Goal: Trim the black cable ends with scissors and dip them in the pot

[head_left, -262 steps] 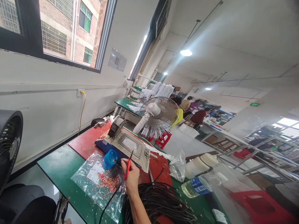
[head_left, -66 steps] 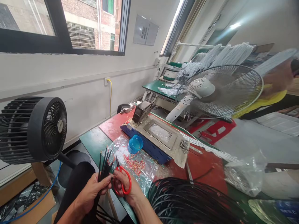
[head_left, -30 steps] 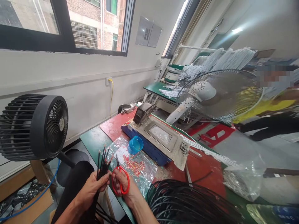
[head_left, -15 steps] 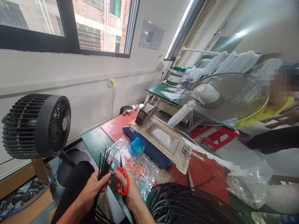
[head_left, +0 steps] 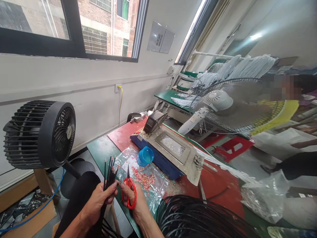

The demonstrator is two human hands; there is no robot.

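Note:
A bunch of black cables (head_left: 109, 173) with stripped, coloured tips stands upright in my left hand (head_left: 101, 198), whose fingers are wrapped round it. My right hand (head_left: 137, 200) is closed on a pair of red-handled scissors (head_left: 132, 195), their dark blades pointing up. The thumb and finger of that hand meet close to the left thumb, at one cable end; the fine detail there is too small to make out. Beyond the hands, red and yellow scraps (head_left: 145, 177) lie on a clear plastic bag (head_left: 158, 190) beside a blue cup (head_left: 145, 156).
A large coil of black cable (head_left: 198, 218) lies at the front right of the table. Behind the cup stands a blue-and-beige machine (head_left: 170, 148). A black fan (head_left: 56, 132) is on the left, a white fan (head_left: 220, 102) on the right. Another person (head_left: 284, 115) is beyond it.
My hands stay almost in place, still holding the cables and the scissors. The person behind the white fan has shifted left.

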